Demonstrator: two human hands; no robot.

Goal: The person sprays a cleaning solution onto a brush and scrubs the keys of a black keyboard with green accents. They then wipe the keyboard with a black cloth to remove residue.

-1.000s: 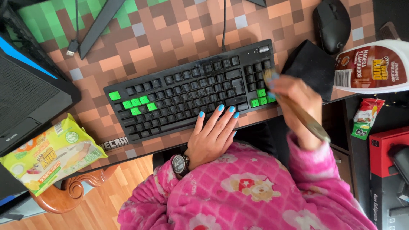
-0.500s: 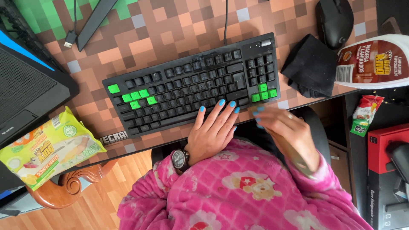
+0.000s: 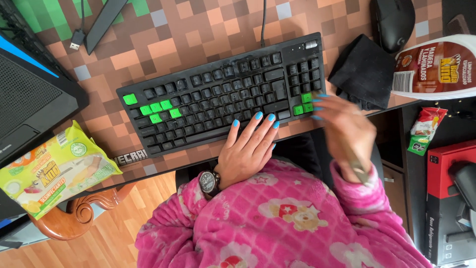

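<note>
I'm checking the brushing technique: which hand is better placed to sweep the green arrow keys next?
The right hand, probably: it holds the brush and sits beside the green arrow keys. The left hand lies flat on the keyboard, steadying it.

Black keyboard (image 3: pixel 218 97) with a few green keys, lying flat and slightly tilted on the pixel-patterned surface, cable running off its top edge, slim brush handle (image 3: pixel 356 164), blurred, angled beyond the keyboard's right end

light: bright, even | shadows: soft | blur: right hand (image 3: pixel 342 131) motion-smeared
</note>
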